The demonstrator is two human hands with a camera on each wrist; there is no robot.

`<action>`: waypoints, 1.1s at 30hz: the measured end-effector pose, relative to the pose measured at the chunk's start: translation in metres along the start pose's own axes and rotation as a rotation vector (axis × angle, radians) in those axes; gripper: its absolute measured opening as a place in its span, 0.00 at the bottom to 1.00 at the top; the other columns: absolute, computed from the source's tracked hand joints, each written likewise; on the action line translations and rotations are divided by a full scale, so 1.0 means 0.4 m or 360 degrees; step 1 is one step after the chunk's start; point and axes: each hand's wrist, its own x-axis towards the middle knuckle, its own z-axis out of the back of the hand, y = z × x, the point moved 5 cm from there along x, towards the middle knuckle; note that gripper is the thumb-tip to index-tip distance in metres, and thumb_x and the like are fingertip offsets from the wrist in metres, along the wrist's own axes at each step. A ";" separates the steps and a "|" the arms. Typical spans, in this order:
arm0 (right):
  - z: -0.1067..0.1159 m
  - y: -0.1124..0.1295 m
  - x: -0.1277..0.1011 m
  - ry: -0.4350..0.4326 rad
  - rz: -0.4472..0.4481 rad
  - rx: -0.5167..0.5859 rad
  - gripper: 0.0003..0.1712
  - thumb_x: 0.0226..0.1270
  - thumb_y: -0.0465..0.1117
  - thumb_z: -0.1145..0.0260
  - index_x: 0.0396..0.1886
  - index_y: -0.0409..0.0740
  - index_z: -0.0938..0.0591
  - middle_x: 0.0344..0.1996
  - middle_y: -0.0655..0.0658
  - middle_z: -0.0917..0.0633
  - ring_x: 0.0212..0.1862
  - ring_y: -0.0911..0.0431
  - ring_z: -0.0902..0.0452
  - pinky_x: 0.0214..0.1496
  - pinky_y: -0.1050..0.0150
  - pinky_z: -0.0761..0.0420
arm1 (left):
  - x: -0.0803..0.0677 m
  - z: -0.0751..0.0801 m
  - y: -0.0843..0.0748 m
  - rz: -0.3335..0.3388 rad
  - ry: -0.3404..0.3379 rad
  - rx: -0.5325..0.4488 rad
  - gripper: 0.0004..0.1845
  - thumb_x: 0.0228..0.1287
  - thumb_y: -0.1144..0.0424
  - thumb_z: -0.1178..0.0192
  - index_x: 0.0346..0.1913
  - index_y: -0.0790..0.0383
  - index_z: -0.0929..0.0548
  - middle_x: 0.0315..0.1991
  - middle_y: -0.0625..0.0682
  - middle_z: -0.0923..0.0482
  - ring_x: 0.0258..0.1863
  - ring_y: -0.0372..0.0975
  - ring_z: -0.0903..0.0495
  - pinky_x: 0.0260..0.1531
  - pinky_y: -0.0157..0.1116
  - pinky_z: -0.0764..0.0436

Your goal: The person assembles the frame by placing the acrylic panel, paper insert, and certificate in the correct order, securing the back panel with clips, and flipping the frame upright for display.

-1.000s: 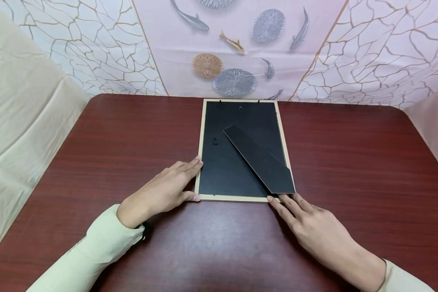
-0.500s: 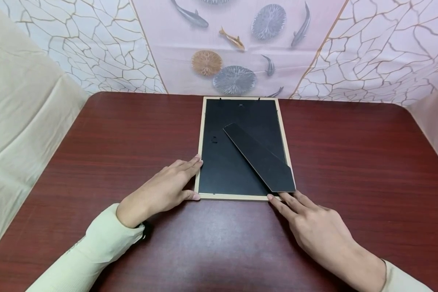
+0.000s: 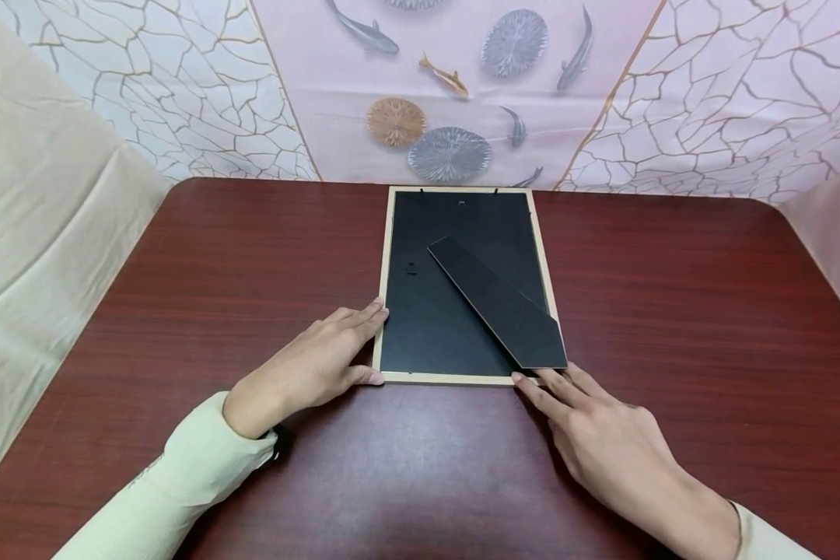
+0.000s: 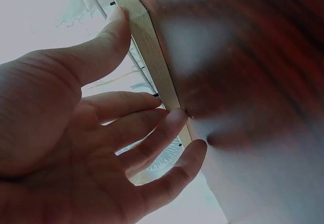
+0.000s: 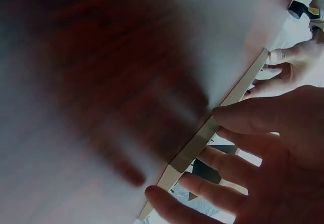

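Note:
A picture frame (image 3: 434, 334) lies face down on the table, its black backing up inside a pale wooden border. The black easel leg (image 3: 500, 307) slants across the backing, its wide end over the near right corner. With fingertips on the left border, my left hand (image 3: 315, 362) has its thumb at the near left corner. My right hand (image 3: 616, 443) touches the near right corner, some fingertips hidden beneath the leg's wide end. In the left wrist view the fingers are loosely spread along the wooden border (image 4: 152, 47). The right wrist view has the thumb against the border's side (image 5: 202, 138).
The dark red wooden table (image 3: 672, 311) extends around the frame. Behind it hangs a patterned cloth (image 3: 455, 93) with fish and round shapes. Pale fabric (image 3: 42, 233) borders the left side. A black object (image 5: 297, 9) sits at the left wrist.

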 end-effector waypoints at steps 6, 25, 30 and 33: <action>-0.006 -0.017 -0.004 0.0116 0.0032 0.0162 0.36 0.61 0.35 0.29 0.70 0.63 0.19 0.64 0.54 0.16 0.68 0.44 0.22 0.24 0.54 0.17 | -0.002 -0.010 0.002 0.0012 0.0029 -0.0007 0.44 0.67 0.54 0.28 0.79 0.68 0.35 0.82 0.60 0.41 0.76 0.55 0.32 0.69 0.63 0.28; -0.020 -0.210 0.049 0.0306 -0.0078 0.0559 0.39 0.69 0.35 0.28 0.78 0.41 0.29 0.77 0.37 0.28 0.74 0.39 0.28 0.71 0.73 0.35 | -0.004 -0.004 0.001 -0.0035 -0.0010 0.0008 0.44 0.67 0.53 0.28 0.79 0.68 0.34 0.82 0.59 0.42 0.74 0.55 0.30 0.67 0.62 0.26; -0.035 -0.204 0.054 0.0352 -0.0051 0.0577 0.39 0.70 0.35 0.30 0.79 0.43 0.30 0.80 0.41 0.32 0.78 0.38 0.34 0.77 0.71 0.39 | -0.004 -0.003 0.003 -0.0026 -0.0011 0.0015 0.44 0.66 0.53 0.27 0.79 0.68 0.35 0.83 0.59 0.42 0.74 0.54 0.30 0.67 0.62 0.26; -0.040 -0.198 0.057 0.0368 -0.0055 0.0562 0.39 0.70 0.35 0.30 0.79 0.43 0.31 0.81 0.42 0.32 0.78 0.38 0.34 0.79 0.62 0.36 | -0.004 -0.003 0.004 -0.0024 -0.0009 -0.0001 0.44 0.67 0.53 0.28 0.79 0.68 0.35 0.83 0.59 0.43 0.75 0.54 0.31 0.68 0.63 0.27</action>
